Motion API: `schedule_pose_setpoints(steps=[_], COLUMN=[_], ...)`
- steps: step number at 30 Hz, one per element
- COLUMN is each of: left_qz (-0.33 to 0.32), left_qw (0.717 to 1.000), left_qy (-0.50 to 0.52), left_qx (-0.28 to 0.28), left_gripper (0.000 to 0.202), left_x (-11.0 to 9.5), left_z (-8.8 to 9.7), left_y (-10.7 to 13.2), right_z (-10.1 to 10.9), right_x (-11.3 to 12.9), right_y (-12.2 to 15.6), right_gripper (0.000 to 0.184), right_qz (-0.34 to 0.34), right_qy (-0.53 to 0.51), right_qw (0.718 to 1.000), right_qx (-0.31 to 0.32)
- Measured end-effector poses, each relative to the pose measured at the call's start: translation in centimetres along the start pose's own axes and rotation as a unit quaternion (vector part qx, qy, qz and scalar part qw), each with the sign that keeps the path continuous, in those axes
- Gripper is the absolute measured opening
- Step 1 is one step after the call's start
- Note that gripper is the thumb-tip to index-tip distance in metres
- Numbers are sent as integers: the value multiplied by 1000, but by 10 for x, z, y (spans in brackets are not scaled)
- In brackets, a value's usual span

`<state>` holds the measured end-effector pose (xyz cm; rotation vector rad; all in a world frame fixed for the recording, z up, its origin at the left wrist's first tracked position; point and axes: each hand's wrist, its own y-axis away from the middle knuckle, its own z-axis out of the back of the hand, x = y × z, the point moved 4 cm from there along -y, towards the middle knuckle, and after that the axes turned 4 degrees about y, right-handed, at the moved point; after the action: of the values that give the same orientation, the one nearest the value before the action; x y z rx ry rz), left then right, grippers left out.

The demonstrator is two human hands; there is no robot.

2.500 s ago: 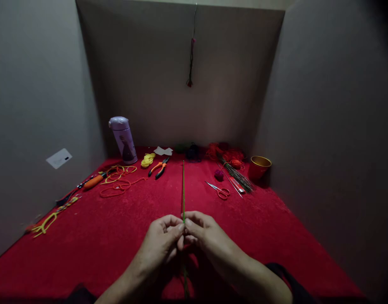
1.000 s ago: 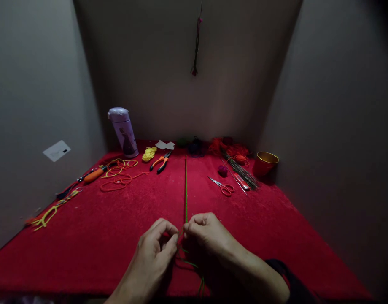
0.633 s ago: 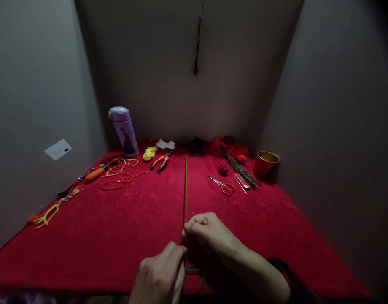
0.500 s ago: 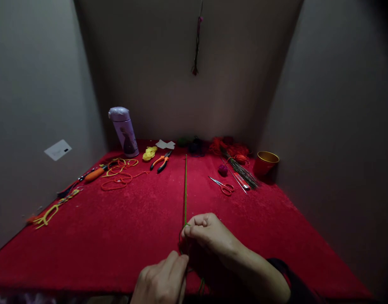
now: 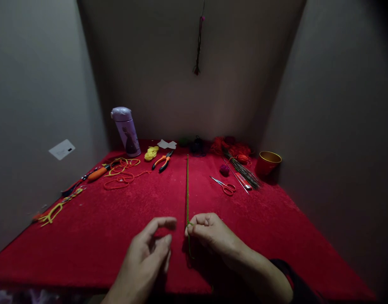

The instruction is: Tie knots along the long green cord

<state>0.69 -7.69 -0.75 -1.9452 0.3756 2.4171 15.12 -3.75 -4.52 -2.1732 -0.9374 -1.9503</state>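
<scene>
A thin green cord (image 5: 187, 190) runs straight from the back of the red cloth toward me, down the middle. My right hand (image 5: 209, 230) pinches it near its front part, thumb against forefinger, and a loose green end hangs below the fingers. To the left of the cord, my left hand (image 5: 149, 249) is apart from it, with thumb and forefinger spread and nothing between them. The tips of the right hand's other fingers are partly hidden.
Scissors (image 5: 224, 185), a red cup (image 5: 266, 166) and a bundle of thin stalks (image 5: 244, 172) lie or stand right. Orange-handled pliers (image 5: 163, 161), yellow yarn (image 5: 151, 153), a lilac bottle (image 5: 127, 133) and red cord (image 5: 119, 181) are left. A braided strand (image 5: 198, 46) hangs at the back.
My left hand has let go of the cord's lower end, moved up and left, and opened. The cord's end now hangs loose. My right hand keeps its pinch.
</scene>
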Motion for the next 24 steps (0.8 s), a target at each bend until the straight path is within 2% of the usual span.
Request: schedule_pose_setpoints(steps=[1,3,4,6,12,16,20,24], left_qz=[36,75,80,75,70,77,77,54], left_qw=[997,979,968,953,962,973,975,976], left_qy=[61,168,203,247,245,213,194,195], left_qx=[8,83,124,160,101,49,79,73], left_gripper=[37,43,42,35,31,26,24,25], left_x=[6,13,14,15,16,16,16,12], left_z=[-5,-20,-26,-33,-23,-15,-14,-15], left_y=[-11,-28,-33,-38,-38,-41,-44,-45], right_z=[1,4,5,7,3,3,4,2], right_x=[0,2,3,6,9,8,7,5], right_y=[0,-1,-1,0,4,3,2,2], right_gripper=[6,7,8,9,14,13,9,12], right_qz=[5,19,26,34,9,9,11,13], right_qy=[6,28,39,53,8,21,34,30], right_qw=[1000,999,999,998,1000,999,998,999], right_qx=[-1,-12,-17,-22,-24,-31,-42,-42])
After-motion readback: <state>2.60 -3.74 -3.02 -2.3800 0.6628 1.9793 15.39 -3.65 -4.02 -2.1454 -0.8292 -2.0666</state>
